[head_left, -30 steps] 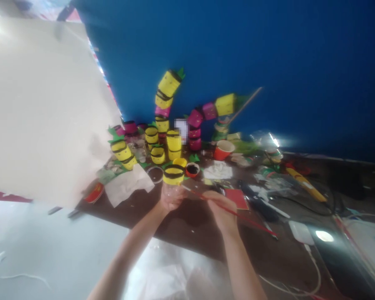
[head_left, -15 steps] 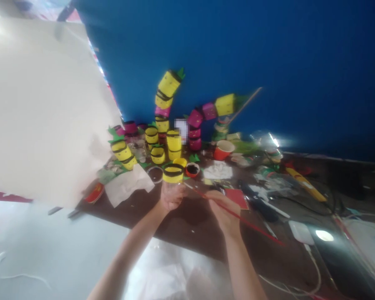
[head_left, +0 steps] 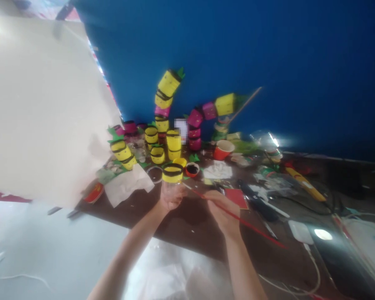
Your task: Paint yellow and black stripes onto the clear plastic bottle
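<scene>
My left hand [head_left: 172, 197] is wrapped round the lower part of a clear plastic cup [head_left: 172, 177], held upright, with a black rim and a yellow band below it. Between the fingers of my right hand [head_left: 223, 208] is a long red paintbrush [head_left: 253, 227]. Its pale tip points left and comes close to the cup's side; whether it touches I cannot tell. Just behind the cup are a yellow paint pot [head_left: 179, 161] and a small red pot of black paint [head_left: 192, 169].
Several painted yellow cups [head_left: 158, 155] and magenta ones [head_left: 194, 143] stand at the back, some stacked into curved towers. White paper [head_left: 129, 185] lies at left, a red-and-white cup [head_left: 224, 150] behind. Right: a yellow cutter [head_left: 306, 185], a white charger [head_left: 301, 232] with cable, a dark glossy device [head_left: 334, 258].
Almost nothing differs. The paintbrush and cup have shifted only very slightly, and both hands keep their grip.
</scene>
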Demonstrator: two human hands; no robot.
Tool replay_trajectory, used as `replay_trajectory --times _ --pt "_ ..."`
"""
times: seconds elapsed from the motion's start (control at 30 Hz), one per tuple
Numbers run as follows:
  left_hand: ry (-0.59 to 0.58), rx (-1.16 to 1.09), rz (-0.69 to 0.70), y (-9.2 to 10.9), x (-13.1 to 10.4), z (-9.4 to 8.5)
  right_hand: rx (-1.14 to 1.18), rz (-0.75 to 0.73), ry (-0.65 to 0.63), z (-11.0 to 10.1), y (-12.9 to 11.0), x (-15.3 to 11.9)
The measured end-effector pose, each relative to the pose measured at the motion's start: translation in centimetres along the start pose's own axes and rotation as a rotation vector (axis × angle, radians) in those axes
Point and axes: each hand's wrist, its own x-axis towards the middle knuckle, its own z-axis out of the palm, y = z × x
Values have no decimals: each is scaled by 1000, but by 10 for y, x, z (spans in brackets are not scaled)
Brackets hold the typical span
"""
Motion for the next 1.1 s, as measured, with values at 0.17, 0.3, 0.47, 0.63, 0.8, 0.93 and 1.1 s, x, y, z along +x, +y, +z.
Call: replay_trajectory --times 0.17,0.3,0.47,0.63,0.8,0.93,1.1 --pt "-41 9 -31 1 0 -3 11 -10 -4 0 0 0" --pt "-65 13 -38 1 1 -7 -25 -5 12 -1 2 0" --pt "-116 84 -92 3 4 -18 45 7 6 -4 6 0" --pt "-92 109 -118 6 8 -31 60 21 21 -8 20 0" --pt "-75 117 -137 6 9 -33 87 45 2 -7 28 -2" --pt "-90 111 -146 6 8 -32 52 65 -14 -4 24 0" --pt "-117 98 -137 6 8 -34 90 48 -14 -3 23 1"
